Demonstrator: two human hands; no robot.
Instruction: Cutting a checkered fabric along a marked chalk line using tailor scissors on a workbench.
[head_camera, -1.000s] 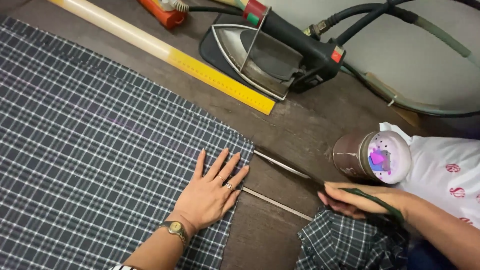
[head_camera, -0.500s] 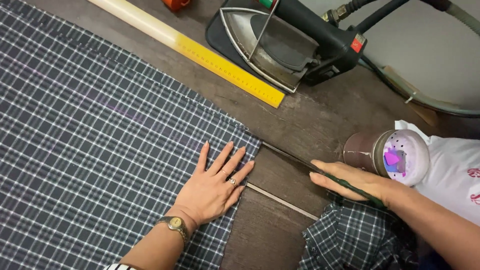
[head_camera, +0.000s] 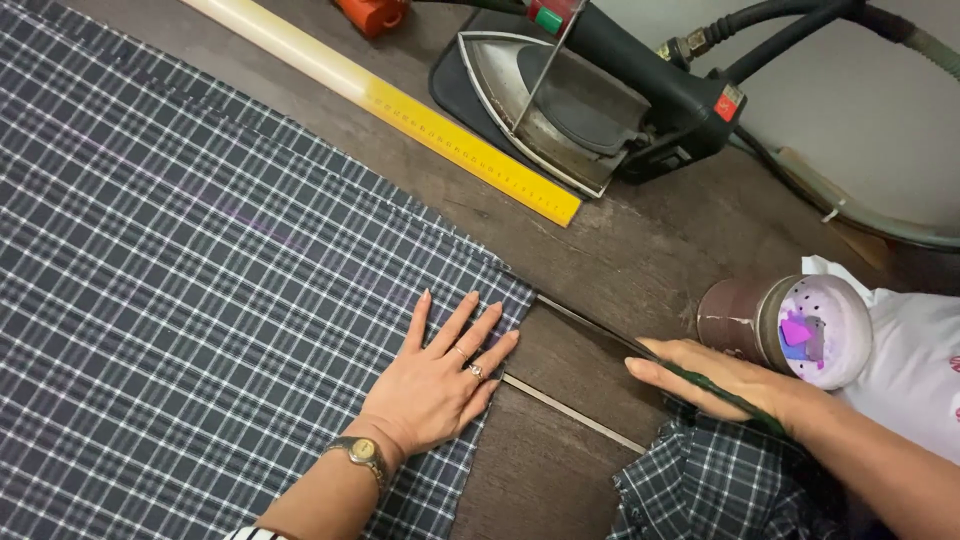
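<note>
A dark plaid fabric with white and purple lines lies spread over the wooden table. My left hand presses flat on the fabric's right edge, fingers spread, with a ring and a wristwatch on it. My right hand grips the dark handles of long tailor's scissors. The two blades are spread wide. The upper tip touches the fabric's corner, and the lower blade reaches the edge by my left fingers.
A steam iron rests on a dark mat at the back, its hoses running right. A yellow and cream ruler lies diagonally beside it. A round tin lies next to white cloth. More plaid fabric sits bottom right.
My right hand has slid the open scissors left until the blade tips meet the fabric's edge. My left hand has stayed flat on the cloth. The view has shifted slightly.
</note>
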